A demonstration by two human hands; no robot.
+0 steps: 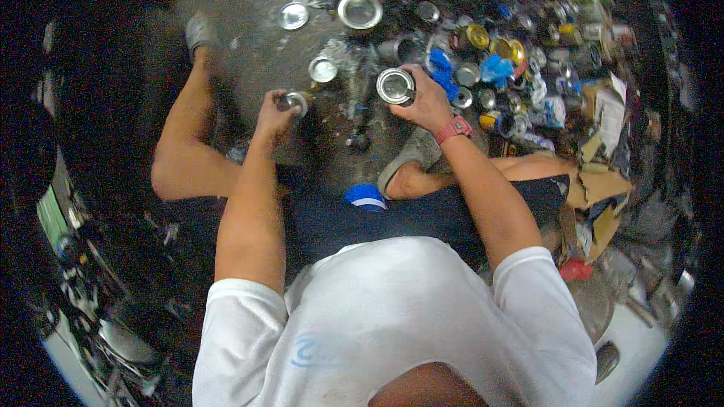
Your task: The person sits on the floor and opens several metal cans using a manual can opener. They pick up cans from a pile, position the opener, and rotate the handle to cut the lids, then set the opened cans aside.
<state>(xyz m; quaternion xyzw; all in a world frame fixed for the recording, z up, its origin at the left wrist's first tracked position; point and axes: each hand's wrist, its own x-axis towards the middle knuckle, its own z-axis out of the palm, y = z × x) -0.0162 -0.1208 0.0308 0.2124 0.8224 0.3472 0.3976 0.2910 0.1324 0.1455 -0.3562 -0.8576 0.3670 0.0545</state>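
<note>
My right hand (428,99) is wrapped round a silver metal can (396,87), and its round end faces up toward me. Farther left, my left hand (274,114) has its fingers curled at a smaller silvery can (299,104); the fingers hide part of it, and blur leaves its shape unclear. The two hands are well apart above the dark floor. Just beyond them lies a round silver piece with a pale middle (323,69). Close by the right hand's fingers is a crumpled blue thing (441,74), perhaps plastic or cloth.
Many mixed cans (514,51) lie heaped at the right. Round silver pieces (360,11) are scattered on the far floor (249,0). Torn cardboard (599,173) stands right of my bent leg. A blue and white round thing (365,197) sits between my legs.
</note>
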